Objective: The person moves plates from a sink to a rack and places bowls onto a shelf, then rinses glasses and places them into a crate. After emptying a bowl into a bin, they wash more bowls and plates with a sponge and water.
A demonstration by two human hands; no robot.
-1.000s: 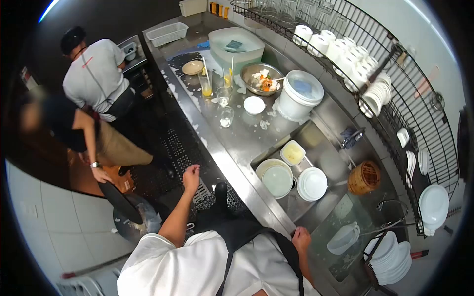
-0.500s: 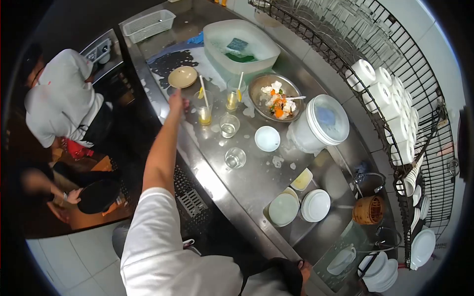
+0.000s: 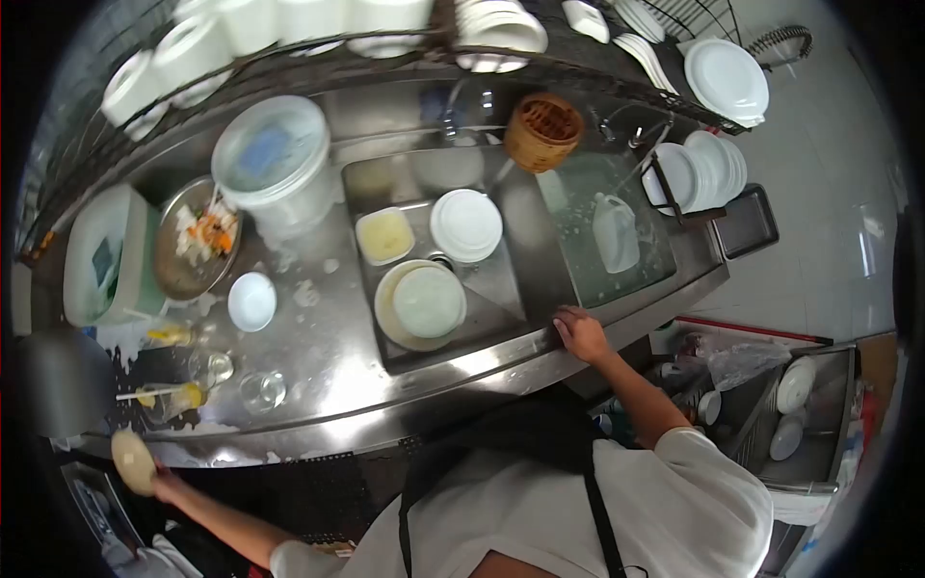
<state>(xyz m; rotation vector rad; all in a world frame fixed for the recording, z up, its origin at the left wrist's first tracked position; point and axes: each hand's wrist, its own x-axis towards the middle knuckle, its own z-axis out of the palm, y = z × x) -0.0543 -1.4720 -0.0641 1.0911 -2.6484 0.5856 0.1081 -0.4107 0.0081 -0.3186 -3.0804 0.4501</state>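
Observation:
My left hand (image 3: 164,484) is at the lower left, its fingers closed on the rim of a small beige bowl (image 3: 132,462). The bowl is tilted and sits just off the counter's front edge. My right hand (image 3: 580,334) rests on the front rim of the sink with nothing in it. Inside the left basin (image 3: 496,308) are a stack of white plates (image 3: 466,225), a square dish with yellow liquid (image 3: 385,236) and a round bowl holding cloudy liquid (image 3: 424,302). Near my left hand stand glasses with straws and yellow bits (image 3: 173,399) and clear tumblers (image 3: 262,390).
A metal bowl of food scraps (image 3: 178,265), a tub of soapy water (image 3: 145,246) and a white bucket (image 3: 279,207) line the counter's left. A bamboo steamer (image 3: 544,135) sits behind the sink; a plastic jug (image 3: 615,234) lies in the water-filled right basin. Cups (image 3: 193,53) fill the overhead rack.
My left hand has taken hold of the beige bowl and lifted it off the counter. My view has turned right toward the sink. The right hand stays at the sink rim.

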